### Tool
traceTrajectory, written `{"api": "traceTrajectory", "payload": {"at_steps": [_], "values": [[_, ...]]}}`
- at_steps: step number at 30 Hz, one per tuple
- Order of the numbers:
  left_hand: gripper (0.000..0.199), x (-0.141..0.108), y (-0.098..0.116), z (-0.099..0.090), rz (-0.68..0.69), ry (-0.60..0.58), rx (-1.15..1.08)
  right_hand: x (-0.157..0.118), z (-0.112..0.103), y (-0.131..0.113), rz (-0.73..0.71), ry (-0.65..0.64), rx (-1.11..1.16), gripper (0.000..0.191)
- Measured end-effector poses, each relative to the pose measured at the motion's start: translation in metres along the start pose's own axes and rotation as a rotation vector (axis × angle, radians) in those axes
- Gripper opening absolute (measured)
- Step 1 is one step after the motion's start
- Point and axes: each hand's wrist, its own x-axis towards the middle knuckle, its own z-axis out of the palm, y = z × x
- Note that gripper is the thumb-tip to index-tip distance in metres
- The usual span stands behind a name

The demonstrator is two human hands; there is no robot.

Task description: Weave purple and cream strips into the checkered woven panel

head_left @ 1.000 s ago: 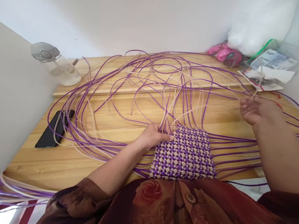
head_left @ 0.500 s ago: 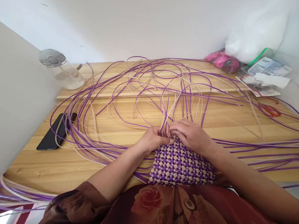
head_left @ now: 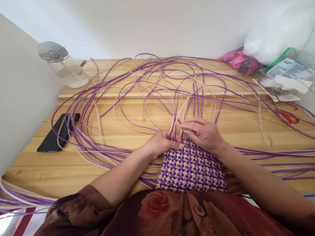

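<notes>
A woven panel (head_left: 194,167) of purple and beige cords, in a small checked pattern, lies at the table's front edge against my shirt. My left hand (head_left: 160,144) grips its upper left edge, thumb flat on the weave and fingers behind among the upright cords. Just to the right, my right hand (head_left: 204,134) is closed at the top edge, thumb and fingers pinching a beige cord (head_left: 182,125). Loose purple and beige cords (head_left: 92,108) fan out from the panel to the back, left and right. My left fingertips are partly hidden behind the cords.
A black phone (head_left: 51,138) lies at the left under some cords. Behind it stands a clear bottle (head_left: 70,74) with a grey lid. Orange-handled scissors (head_left: 288,116), papers (head_left: 291,71), a pink bundle (head_left: 238,59) and a white plastic bag (head_left: 277,33) are at the back right.
My right hand has lifted slightly from the panel's edge, its fingers drawn up along the cord. My left hand keeps its hold. The whole view has shifted a little.
</notes>
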Motion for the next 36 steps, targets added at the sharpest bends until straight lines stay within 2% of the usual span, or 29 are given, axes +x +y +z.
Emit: {"api": "traceTrajectory", "payload": {"at_steps": [3, 6, 8, 11, 14, 17, 19, 21, 26, 30, 32, 34, 36], "values": [[0.029, -0.001, 0.002, 0.001, -0.039, 0.002, -0.015, -0.004, -0.008, -0.007, -0.009, 0.125, -0.037, 0.02], [0.026, -0.001, 0.003, 0.001, -0.024, 0.015, -0.022, -0.004, -0.008, -0.014, 0.135, 0.187, 0.023, 0.028], [0.026, -0.001, 0.003, 0.001, -0.011, 0.027, -0.024, -0.005, -0.004, -0.016, 0.213, 0.164, 0.083, 0.023], [0.027, -0.001, 0.003, 0.001, -0.007, 0.036, -0.012, -0.008, 0.002, -0.012, 0.131, 0.089, 0.077, 0.006], [0.029, -0.001, 0.002, 0.0, -0.006, 0.032, -0.005, -0.011, 0.004, -0.012, 0.028, 0.035, 0.056, 0.009], [0.029, 0.0, 0.001, 0.0, -0.018, 0.038, -0.015, -0.013, 0.002, -0.017, 0.091, 0.005, 0.056, 0.011], [0.029, 0.0, 0.001, -0.001, -0.022, 0.04, -0.023, -0.014, 0.002, -0.019, 0.178, 0.043, 0.064, 0.012], [0.029, 0.0, 0.001, -0.001, -0.02, 0.032, -0.027, -0.013, 0.004, -0.019, 0.187, 0.066, 0.063, 0.017], [0.029, 0.001, 0.001, -0.002, -0.011, 0.012, -0.033, -0.006, 0.009, -0.006, -0.022, -0.026, -0.006, 0.021], [0.028, -0.001, 0.002, -0.002, -0.023, 0.013, -0.028, 0.0, -0.008, -0.005, -0.037, 0.055, -0.115, 0.017], [0.028, -0.002, 0.003, -0.002, -0.038, 0.005, -0.008, -0.001, -0.02, -0.012, -0.005, 0.072, -0.076, 0.015], [0.029, -0.002, 0.004, -0.003, -0.056, -0.008, 0.012, -0.003, -0.031, -0.021, 0.081, 0.009, 0.028, 0.016], [0.029, -0.003, 0.004, -0.004, -0.065, -0.017, 0.032, -0.006, -0.038, -0.027, 0.143, -0.127, 0.059, 0.021]]}}
